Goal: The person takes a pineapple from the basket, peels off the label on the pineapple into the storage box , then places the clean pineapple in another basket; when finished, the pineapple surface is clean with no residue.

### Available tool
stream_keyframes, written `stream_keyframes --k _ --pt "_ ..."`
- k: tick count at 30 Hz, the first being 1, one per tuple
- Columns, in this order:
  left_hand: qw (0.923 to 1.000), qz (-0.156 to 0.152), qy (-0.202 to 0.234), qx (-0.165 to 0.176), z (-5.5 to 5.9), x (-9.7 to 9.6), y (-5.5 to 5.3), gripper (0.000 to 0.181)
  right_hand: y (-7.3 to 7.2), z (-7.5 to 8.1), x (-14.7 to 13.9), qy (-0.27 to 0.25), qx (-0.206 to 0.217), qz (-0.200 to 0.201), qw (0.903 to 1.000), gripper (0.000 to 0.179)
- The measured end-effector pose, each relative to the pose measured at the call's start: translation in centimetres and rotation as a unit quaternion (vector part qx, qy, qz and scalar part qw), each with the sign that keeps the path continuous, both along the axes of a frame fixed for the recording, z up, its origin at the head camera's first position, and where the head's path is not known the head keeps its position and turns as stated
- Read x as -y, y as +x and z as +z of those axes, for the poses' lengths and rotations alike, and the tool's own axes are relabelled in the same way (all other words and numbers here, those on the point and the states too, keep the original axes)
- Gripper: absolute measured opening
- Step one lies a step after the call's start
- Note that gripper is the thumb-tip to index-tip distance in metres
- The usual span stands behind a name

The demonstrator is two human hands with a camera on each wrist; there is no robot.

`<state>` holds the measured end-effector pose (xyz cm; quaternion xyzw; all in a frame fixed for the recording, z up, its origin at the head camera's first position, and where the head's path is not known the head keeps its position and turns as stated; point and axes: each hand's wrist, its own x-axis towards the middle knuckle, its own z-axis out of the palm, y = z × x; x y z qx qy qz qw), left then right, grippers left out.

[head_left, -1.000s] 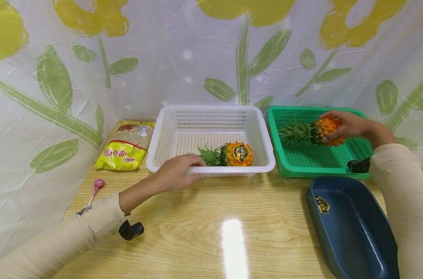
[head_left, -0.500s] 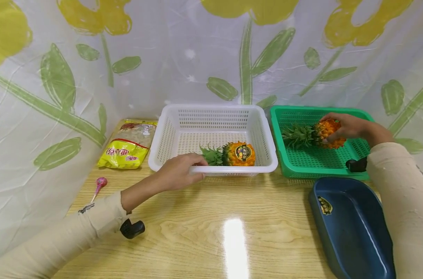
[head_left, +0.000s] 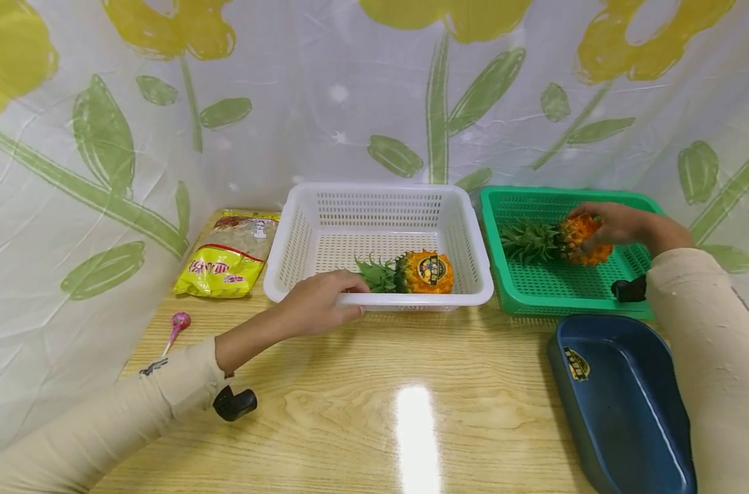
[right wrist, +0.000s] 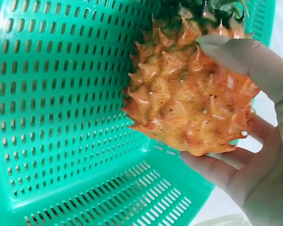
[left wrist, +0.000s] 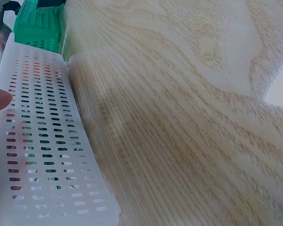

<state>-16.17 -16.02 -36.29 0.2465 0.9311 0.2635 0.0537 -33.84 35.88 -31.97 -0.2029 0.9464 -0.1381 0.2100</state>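
My left hand (head_left: 319,302) grips the near rim of a white perforated basket (head_left: 424,300), thumb outside and fingers reaching over the edge. Inside that basket lies a small orange pineapple (head_left: 420,273) with a round label, its green crown toward my left hand. On the right, my right hand (head_left: 621,225) holds a second pineapple (head_left: 581,240) by its spiky orange body within a green basket (head_left: 566,300), crown pointing left. In the right wrist view the thumb (right wrist: 228,52) lies across the upper side of the fruit and the other fingers curl underneath.
A dark blue tub (head_left: 627,398) with a label on its inner wall stands in front of the green basket. At the left lie a yellow food packet (head_left: 226,257) and a pink lollipop (head_left: 178,326). A flower-printed curtain (head_left: 288,103) hangs behind the wooden table (head_left: 325,412).
The right hand and its pineapple have sunk slightly in the green basket. The left hand has stayed on the white rim. The head view has shifted a little.
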Motion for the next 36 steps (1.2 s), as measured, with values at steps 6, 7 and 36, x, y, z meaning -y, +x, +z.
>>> stream_keyframes --k 6,7,36 --pt "1.0 -0.002 0.001 0.002 0.0 0.1 0.0 0.017 0.0 0.0 0.1 0.011 0.03 -0.01 0.9994 0.077" --pt "1.0 -0.002 0.001 0.002 0.0 0.0 0.0 0.017 0.0 0.0 0.1 0.01 0.039 -0.016 0.9991 0.079" --pt "1.0 -0.003 0.002 0.004 0.0 0.1 0.0 0.017 0.6 2.0 -0.3 -0.009 -0.016 -0.058 0.9981 0.072"
